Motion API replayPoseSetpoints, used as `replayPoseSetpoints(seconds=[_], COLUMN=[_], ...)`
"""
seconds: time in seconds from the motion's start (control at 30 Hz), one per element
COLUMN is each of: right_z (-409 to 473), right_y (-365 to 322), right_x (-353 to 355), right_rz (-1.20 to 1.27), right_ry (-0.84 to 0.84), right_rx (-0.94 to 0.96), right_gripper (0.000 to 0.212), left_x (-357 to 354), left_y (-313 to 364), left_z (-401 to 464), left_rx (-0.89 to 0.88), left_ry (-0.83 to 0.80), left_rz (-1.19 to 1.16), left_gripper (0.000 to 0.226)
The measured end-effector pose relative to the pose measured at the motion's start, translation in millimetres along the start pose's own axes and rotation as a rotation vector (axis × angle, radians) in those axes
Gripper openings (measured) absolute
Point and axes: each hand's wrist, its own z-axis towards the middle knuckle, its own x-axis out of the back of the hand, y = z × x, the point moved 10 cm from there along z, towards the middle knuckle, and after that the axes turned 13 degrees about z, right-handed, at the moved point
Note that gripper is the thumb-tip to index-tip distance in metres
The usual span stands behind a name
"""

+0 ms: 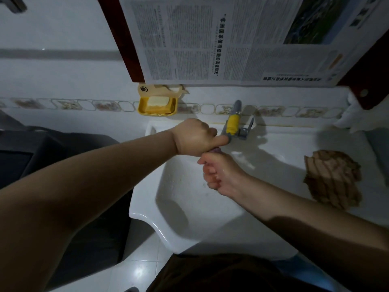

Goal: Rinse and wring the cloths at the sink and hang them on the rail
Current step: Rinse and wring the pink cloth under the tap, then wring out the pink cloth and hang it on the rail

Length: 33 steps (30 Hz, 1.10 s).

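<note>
Now purple cloth (215, 150) gripped between both hands (207, 153).

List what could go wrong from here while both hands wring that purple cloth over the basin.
1. The left hand and right hand show only a sliver of the purple cloth; a wet slip could drop it into the sink.
2. The left thumb sits close to the yellow-wrapped tap, so a hard twist may knock it.
3. Spray might reach the brown cloth on the sink's right ledge.
</note>
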Motion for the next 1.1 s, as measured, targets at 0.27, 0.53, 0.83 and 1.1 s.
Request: replayPoseSetpoints(seconds=[0.27, 0.53, 0.83, 1.1], right_z=[-11, -6, -3, -34], right_y=[4, -10, -54, -85], right_x=[-7, 12, 55, 67], right_rz=[0.16, -0.224, -0.615, -0.825], right_ry=[-0.025, -0.11, -0.096, 0.02], right_rx=[-0.04, 0.081, 0.461, 0.81], right_gripper=[0.023, 0.019, 0.025, 0.013], left_x=[15, 10, -49, -40], left_y=[-2, 3, 8, 36], left_z=[6, 2, -42, -74], left_rx=[-0.032, 0.03, 0.582, 1.011], left_ry=[0.085, 0.051, -0.637, -0.676], left_rz=[0.068, -0.051, -0.346, -1.015], left_gripper=[0.019, 0.021, 0.068, 0.035])
